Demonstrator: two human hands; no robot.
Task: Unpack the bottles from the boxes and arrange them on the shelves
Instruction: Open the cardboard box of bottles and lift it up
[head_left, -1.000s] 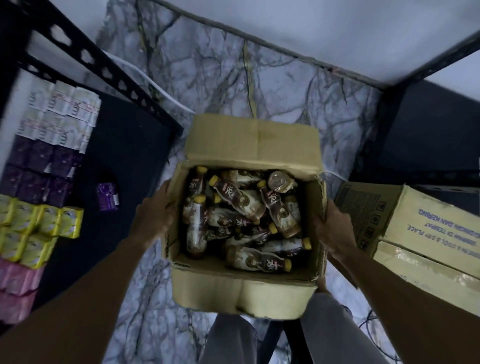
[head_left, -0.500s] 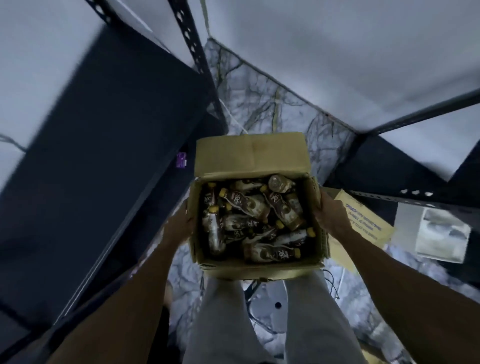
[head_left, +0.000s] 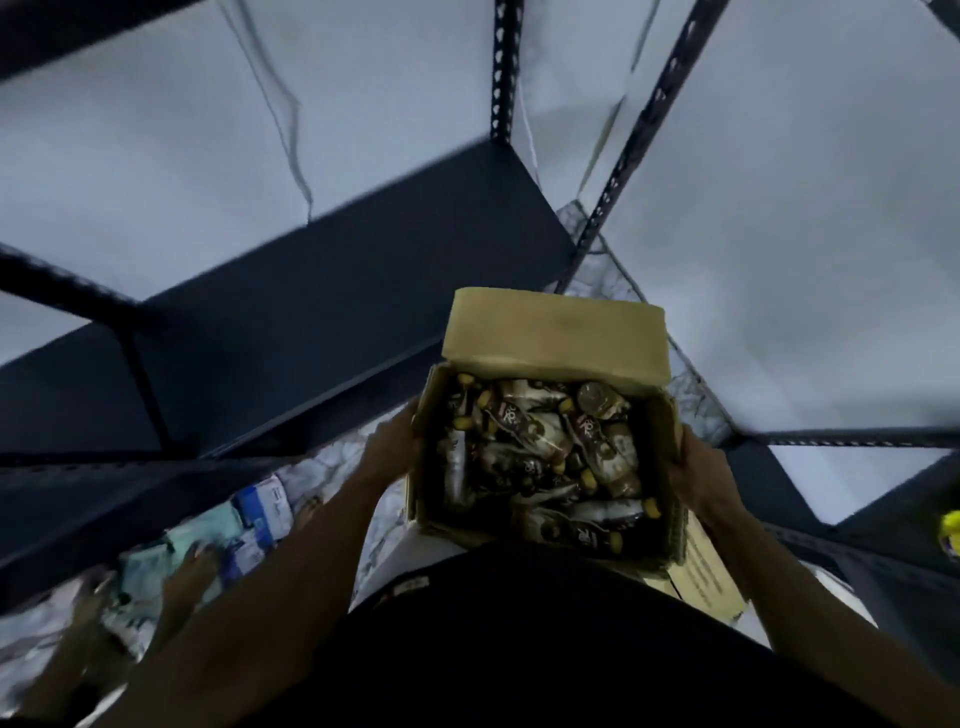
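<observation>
- The cardboard box (head_left: 553, 332) has been raised higher, with the left hand (head_left: 389, 452) and the right hand (head_left: 696, 478) clamped on its side walls.
- The bottles (head_left: 545, 457) stay jumbled between the hands, and the shelf (head_left: 311, 312) lies beyond the left hand, so unpacking looks close.

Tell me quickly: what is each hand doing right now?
Left hand: grips the left wall of the cardboard box of bottles.
Right hand: grips the box's right wall.

One box (head_left: 553, 332), one left hand (head_left: 389, 447), one right hand (head_left: 696, 478), bottles (head_left: 597, 447) too jumbled to count.
</observation>
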